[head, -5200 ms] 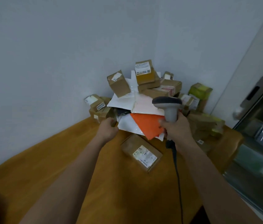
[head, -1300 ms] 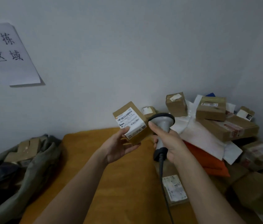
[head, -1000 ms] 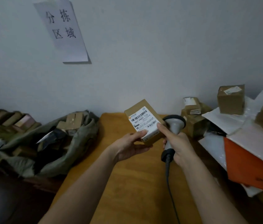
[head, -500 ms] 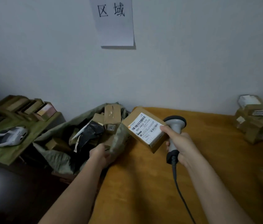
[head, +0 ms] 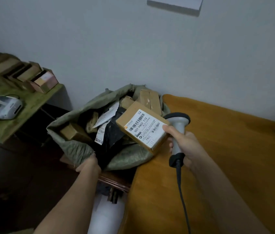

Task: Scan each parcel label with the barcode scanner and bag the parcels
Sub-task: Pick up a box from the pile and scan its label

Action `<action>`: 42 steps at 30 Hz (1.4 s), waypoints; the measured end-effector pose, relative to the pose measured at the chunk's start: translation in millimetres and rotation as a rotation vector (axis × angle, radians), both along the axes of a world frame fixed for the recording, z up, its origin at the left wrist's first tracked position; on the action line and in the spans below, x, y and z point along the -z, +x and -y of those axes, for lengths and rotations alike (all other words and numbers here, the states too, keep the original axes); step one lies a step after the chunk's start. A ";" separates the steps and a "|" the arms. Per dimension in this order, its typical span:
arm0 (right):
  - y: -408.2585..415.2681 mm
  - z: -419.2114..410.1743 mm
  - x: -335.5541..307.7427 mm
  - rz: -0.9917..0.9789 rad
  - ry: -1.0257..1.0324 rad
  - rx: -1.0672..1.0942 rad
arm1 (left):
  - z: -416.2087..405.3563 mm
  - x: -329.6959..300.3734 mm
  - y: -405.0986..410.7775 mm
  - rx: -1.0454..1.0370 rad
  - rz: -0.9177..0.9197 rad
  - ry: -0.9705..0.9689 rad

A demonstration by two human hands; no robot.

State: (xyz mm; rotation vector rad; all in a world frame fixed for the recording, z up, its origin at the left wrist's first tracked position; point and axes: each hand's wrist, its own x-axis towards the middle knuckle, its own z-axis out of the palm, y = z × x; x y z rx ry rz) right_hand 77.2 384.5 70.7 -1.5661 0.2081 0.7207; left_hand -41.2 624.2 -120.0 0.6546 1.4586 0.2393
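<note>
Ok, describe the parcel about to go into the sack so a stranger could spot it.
Find the green sack beside the orange table. Over its mouth, the right hand holds a brown box along with the scanner. Only this box shows a white label reading 507-P802 T72.

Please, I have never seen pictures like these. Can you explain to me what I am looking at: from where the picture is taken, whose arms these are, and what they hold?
There is no machine here. A person wears a camera on the head, looking down at their own arms. The right hand grips a grey barcode scanner with a cable, and its thumb also pins a cardboard parcel with a white label against the scanner. The parcel hangs over a green sack that already holds other boxes. The left hand holds the sack's near edge, with fingers hidden behind the cloth. To the right is a wooden table. To the left, a green shelf carries more boxes and a white device.
</note>
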 end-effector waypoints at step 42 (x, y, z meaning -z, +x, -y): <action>15.2 -27.2 28.5 0.037 -0.063 0.185 | 3.5 -91.9 -7.7 0.945 -0.594 0.625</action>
